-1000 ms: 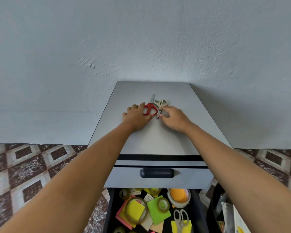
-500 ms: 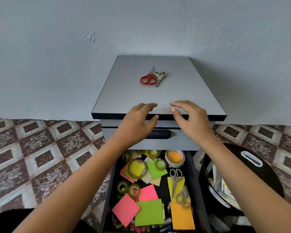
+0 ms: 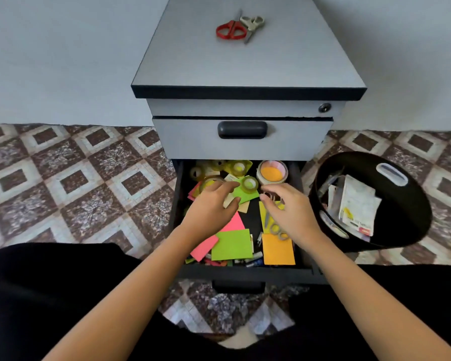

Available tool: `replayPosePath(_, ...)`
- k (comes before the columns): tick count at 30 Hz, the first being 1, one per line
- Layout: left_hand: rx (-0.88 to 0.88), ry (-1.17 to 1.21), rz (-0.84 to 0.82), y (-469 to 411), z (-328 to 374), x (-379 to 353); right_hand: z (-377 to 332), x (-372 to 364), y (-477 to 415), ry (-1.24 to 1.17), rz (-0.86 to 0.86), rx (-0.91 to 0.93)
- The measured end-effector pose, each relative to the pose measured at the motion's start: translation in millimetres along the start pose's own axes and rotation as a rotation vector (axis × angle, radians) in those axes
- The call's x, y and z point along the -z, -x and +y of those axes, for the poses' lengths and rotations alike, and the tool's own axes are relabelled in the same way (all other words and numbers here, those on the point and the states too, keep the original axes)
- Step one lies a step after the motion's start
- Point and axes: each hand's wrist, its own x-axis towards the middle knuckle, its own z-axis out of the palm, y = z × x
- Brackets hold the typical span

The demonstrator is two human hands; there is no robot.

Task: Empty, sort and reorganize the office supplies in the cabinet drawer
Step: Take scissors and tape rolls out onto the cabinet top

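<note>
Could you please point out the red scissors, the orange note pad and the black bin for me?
red scissors (image 3: pixel 233 29), head view, where the two red handle loops meet.
orange note pad (image 3: pixel 277 250), head view, middle of its top sheet.
black bin (image 3: pixel 406 212), head view, bare inner wall.

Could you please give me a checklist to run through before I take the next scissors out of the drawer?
1. Open drawer pulled out enough: ok.
2. Left hand free: ok, holds nothing.
3. Right hand gripping the farther scissors: cannot tell, fingertips curl over its handles.
4. Nearer scissors uncovered: ok, lies on top of notes.
5. Room on cabinet top beside red scissors and beige scissors: ok.
</note>
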Motion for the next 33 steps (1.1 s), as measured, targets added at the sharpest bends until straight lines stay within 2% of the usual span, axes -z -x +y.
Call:
replayPosePath(7,0.163,0.018,-0.193,2.5,-22.2,-50.9,51.3,-42.6,22.0,0.104,-0.138,-0.303)
replayPosePath(13,0.200,-0.030,-0.287,-16.5,-27.1,-83.6,80.0,-60.1,29.4,0.206,-0.142,-0.501)
replayPosePath(21,0.194,0.023,-0.385,-52.1,-20.3,-127.5,89.5,-70.8,32.1,0.116,-0.089,-0.568)
replayPosePath(33,0.382,0.058,-0.368,-70.6,-26.9,-163.9,96.1,-73.6,31.7,0.061,-0.057,-0.624)
